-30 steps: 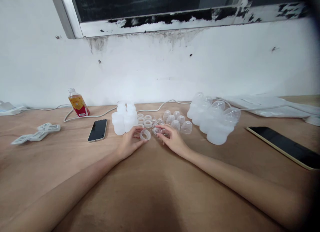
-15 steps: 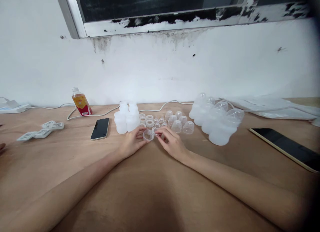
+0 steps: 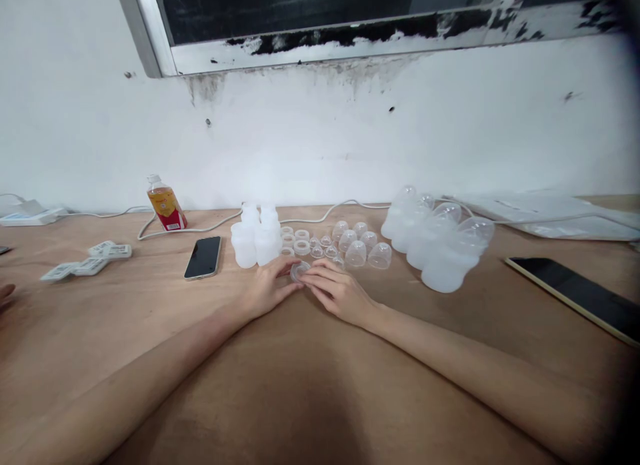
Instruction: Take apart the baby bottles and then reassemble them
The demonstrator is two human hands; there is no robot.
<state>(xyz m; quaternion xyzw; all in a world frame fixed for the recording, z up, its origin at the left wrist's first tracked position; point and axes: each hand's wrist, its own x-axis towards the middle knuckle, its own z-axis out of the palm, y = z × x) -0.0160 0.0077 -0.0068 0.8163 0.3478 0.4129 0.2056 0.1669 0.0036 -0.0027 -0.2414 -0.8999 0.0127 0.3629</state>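
Observation:
Between my hands is a translucent screw ring [image 3: 299, 272] of a baby bottle, tilted a little above the wooden table. My left hand [image 3: 270, 289] grips its left side between thumb and fingers. The fingers of my right hand [image 3: 341, 290] are closed at the ring's right side, on a clear bottle nipple that they mostly hide. Just beyond lie several white rings [image 3: 301, 246], several small clear nipples [image 3: 325, 241] and several clear dome caps [image 3: 356, 253]. Frosted bottle bodies [image 3: 245, 245] stand behind my left hand.
Several frosted bottles with clear caps [image 3: 443, 268] stand to the right. A phone [image 3: 203, 257] lies left, a larger one [image 3: 575, 298] far right. A drink bottle [image 3: 167, 207], white cable [image 3: 325, 215], label cards [image 3: 91, 266] and plastic bag [image 3: 550, 215] are around. Another person's hand [image 3: 6, 291] shows at the left edge.
My right hand has brought the nipple left onto the ring, and its fingers now cover part of the ring. My left hand keeps its hold. The view has shifted slightly.

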